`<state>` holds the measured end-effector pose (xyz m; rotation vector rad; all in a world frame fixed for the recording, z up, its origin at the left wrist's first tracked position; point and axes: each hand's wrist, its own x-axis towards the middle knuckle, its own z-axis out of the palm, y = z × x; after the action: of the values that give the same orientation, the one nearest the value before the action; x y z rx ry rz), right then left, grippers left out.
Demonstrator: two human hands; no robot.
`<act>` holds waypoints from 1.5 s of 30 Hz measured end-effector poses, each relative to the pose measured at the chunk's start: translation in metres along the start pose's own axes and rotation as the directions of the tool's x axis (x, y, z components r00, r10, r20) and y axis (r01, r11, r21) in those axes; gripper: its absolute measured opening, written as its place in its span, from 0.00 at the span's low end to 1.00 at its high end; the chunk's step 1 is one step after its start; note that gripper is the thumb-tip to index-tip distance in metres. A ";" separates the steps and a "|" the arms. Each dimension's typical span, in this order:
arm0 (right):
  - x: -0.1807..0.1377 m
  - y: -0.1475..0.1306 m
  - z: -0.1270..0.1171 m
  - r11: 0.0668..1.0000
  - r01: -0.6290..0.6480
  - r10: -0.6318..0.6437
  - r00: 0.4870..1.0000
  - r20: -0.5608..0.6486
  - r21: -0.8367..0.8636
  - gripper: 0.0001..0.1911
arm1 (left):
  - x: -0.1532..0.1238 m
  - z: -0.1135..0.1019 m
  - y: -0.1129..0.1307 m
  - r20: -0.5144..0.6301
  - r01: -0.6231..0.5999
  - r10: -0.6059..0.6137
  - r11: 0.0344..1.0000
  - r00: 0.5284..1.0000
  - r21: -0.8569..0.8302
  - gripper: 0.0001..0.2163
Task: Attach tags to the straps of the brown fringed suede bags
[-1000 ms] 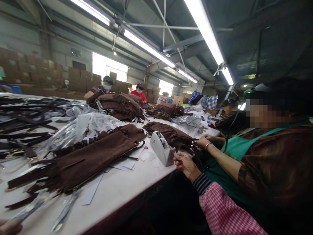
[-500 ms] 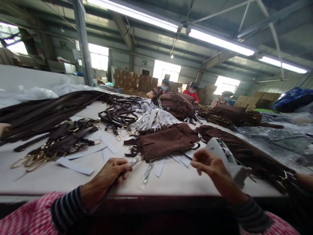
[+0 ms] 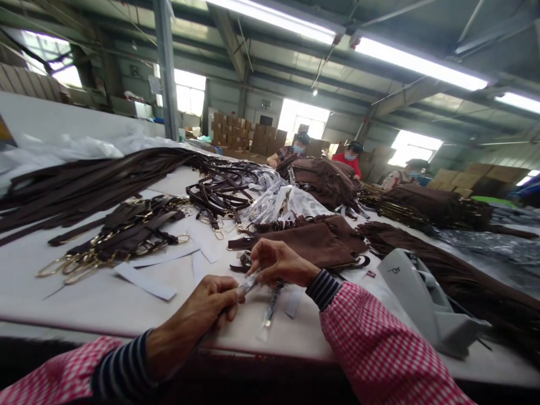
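My left hand (image 3: 213, 304) is closed around a dark strap whose end, wrapped in clear plastic (image 3: 250, 282), sticks out past the thumb. At that wrapped end, my right hand (image 3: 282, 264) has its thumb and fingers pinched together on the plastic. Most of the strap is hidden by the left hand. Just below the right hand, another plastic-wrapped piece (image 3: 268, 315) lies on the white table (image 3: 126, 315). Behind both hands rests a brown fabric bag (image 3: 312, 242) with a zipper edge, partly covered by the right hand.
A grey tape dispenser (image 3: 417, 298) stands to the right. Dark straps with gold clasps (image 3: 126, 230) and white paper strips (image 3: 145, 281) lie left. Long brown straps (image 3: 84, 180), brown fringed pieces (image 3: 455, 270) and bag piles (image 3: 324, 180) surround the work. Co-workers (image 3: 350, 157) sit across the table.
My right hand has moved left from beside the tape dispenser and now pinches the plastic-wrapped end. My left hand keeps its hold. The view has turned slightly right to left, shifting things rightward.
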<state>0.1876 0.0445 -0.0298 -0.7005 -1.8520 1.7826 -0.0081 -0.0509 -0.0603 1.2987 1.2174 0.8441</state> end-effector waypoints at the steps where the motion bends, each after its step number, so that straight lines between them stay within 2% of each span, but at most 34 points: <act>1: 0.002 0.001 0.000 1.000 -0.002 0.001 1.000 0.008 0.013 0.27 | 0.000 0.000 0.000 0.002 -0.002 0.002 1.000 1.000 -0.002 0.18; 6: 0.007 0.001 0.000 0.998 0.031 -0.031 1.000 -0.003 0.062 0.26 | -0.001 0.000 -0.001 0.016 0.004 -0.004 1.000 1.000 -0.004 0.18; 9: 0.007 0.003 0.003 0.995 0.093 -0.092 0.995 -0.025 0.035 0.22 | -0.002 -0.002 -0.001 0.002 0.014 -0.013 1.000 1.000 -0.023 0.17; 12: 0.004 0.010 0.009 0.967 0.197 -0.210 0.975 -0.070 -0.160 0.15 | -0.002 -0.005 0.002 0.003 0.058 -0.058 0.992 0.998 -0.113 0.17; 13: 0.003 0.014 0.011 0.932 0.238 -0.274 0.957 -0.100 -0.274 0.13 | -0.001 -0.007 0.004 0.011 0.081 -0.080 0.985 0.997 -0.151 0.17; 15: 0.001 0.022 0.015 0.804 0.284 -0.415 0.897 -0.151 -0.523 0.09 | 0.000 -0.009 0.006 0.023 0.118 -0.116 0.969 0.993 -0.217 0.16; 17: -0.002 0.027 0.017 0.677 0.264 -0.520 0.832 -0.193 -0.687 0.08 | 0.001 -0.010 0.007 0.028 0.128 -0.125 0.962 0.992 -0.242 0.16; 18: -0.004 0.027 0.017 0.657 0.241 -0.541 0.811 -0.223 -0.714 0.08 | 0.001 -0.010 0.007 0.021 0.117 -0.115 0.964 0.993 -0.239 0.16; 19: -0.007 0.026 0.018 0.677 0.221 -0.539 0.799 -0.268 -0.702 0.08 | 0.001 -0.009 0.006 0.009 0.100 -0.100 0.969 0.995 -0.226 0.16; 21: -0.016 0.020 0.020 0.807 0.201 -0.457 0.809 -0.371 -0.555 0.07 | 0.001 -0.005 0.004 -0.023 0.059 -0.064 0.983 0.998 -0.176 0.16; 23: -0.029 0.011 0.027 0.940 0.190 -0.298 0.861 -0.412 -0.282 0.10 | 0.000 -0.001 0.001 -0.048 0.030 -0.036 0.992 0.998 -0.126 0.17; 24: -0.036 0.007 0.031 0.974 0.175 -0.218 0.893 -0.393 -0.142 0.12 | -0.001 0.001 0.001 -0.059 0.023 -0.029 0.994 0.998 -0.106 0.18; 26: -0.048 0.001 0.042 0.991 0.116 -0.090 0.946 -0.312 0.066 0.16 | -0.002 0.004 0.001 -0.081 0.000 -0.006 0.997 0.997 -0.080 0.18; 29: -0.054 0.003 0.057 0.977 0.032 0.020 0.970 -0.243 0.209 0.18 | -0.005 0.007 0.002 -0.088 -0.053 0.049 0.997 0.995 -0.048 0.18; 33: -0.045 0.014 0.068 0.953 -0.019 0.109 0.953 -0.283 0.301 0.22 | -0.006 0.009 0.001 -0.081 -0.096 0.095 0.995 0.992 -0.008 0.20; 36: -0.039 0.018 0.073 0.939 -0.067 0.189 0.921 -0.340 0.338 0.23 | -0.007 0.010 0.000 -0.088 -0.109 0.109 0.994 0.990 -0.001 0.20; 45: -0.032 0.014 0.078 0.918 -0.178 0.329 0.840 -0.432 0.355 0.23 | -0.010 0.013 0.001 -0.118 -0.108 0.110 0.994 0.987 0.021 0.19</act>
<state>0.1617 -0.0352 -0.0464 -1.1909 -1.1626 1.7828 0.0024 -0.0632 -0.0588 1.3525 1.2563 1.0046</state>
